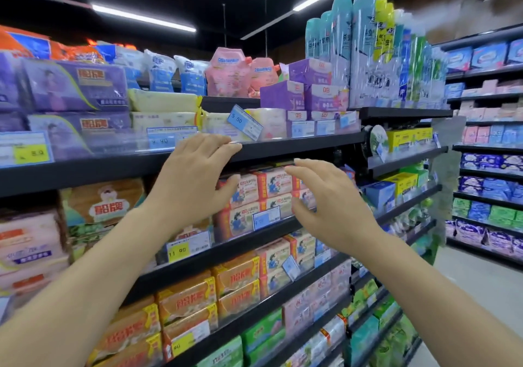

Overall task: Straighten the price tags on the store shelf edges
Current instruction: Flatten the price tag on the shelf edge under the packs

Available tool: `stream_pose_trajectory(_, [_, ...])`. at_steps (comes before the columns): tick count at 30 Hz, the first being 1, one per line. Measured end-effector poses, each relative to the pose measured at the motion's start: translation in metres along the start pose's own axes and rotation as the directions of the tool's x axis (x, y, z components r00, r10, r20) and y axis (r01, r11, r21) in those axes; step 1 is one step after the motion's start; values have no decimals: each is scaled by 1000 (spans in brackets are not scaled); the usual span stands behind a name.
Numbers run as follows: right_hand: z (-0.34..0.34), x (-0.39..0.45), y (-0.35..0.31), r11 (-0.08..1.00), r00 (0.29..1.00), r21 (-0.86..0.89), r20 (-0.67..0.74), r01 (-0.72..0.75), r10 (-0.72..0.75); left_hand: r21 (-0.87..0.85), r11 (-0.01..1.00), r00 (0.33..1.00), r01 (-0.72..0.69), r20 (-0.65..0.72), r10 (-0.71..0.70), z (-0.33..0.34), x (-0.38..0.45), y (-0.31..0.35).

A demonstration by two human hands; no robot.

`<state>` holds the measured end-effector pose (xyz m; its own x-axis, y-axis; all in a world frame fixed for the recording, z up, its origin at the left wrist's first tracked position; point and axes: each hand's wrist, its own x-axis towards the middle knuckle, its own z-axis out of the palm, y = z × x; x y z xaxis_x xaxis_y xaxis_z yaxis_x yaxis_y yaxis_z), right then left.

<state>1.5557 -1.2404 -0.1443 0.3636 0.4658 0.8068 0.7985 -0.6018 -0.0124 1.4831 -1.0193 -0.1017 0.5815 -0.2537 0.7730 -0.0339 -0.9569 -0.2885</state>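
The tilted tag (pixel 245 122) sits crooked on the shelf edge (pixel 297 143), just right of the left hand (pixel 195 174). Both hands, right hand (pixel 328 205) included, are open, holding nothing. Pinch its lower corner, rotate level, press flat.

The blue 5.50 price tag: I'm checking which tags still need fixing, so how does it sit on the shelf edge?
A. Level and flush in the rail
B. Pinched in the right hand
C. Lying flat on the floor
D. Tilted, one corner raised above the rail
D: the blue 5.50 price tag is tilted, its left corner raised above the rail, with the left hand just below it and the right hand holding nothing.
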Motion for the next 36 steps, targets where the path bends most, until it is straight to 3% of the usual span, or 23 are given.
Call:
stream_pose_trajectory(14, [60, 98, 71, 988, 984, 19, -94, 155, -152, 67, 996, 986, 54, -164, -42, 50, 59, -45])
stream_pose_trajectory(23, [90, 131, 92, 948, 957, 155, -128, 278, -260, 143, 984, 984, 109, -157, -86, 54, 71, -41])
stream_pose_trajectory(36, [112, 147, 99, 852, 893, 284, -243, 440, -380, 223, 964, 989, 145, -15, -145, 57, 89, -34])
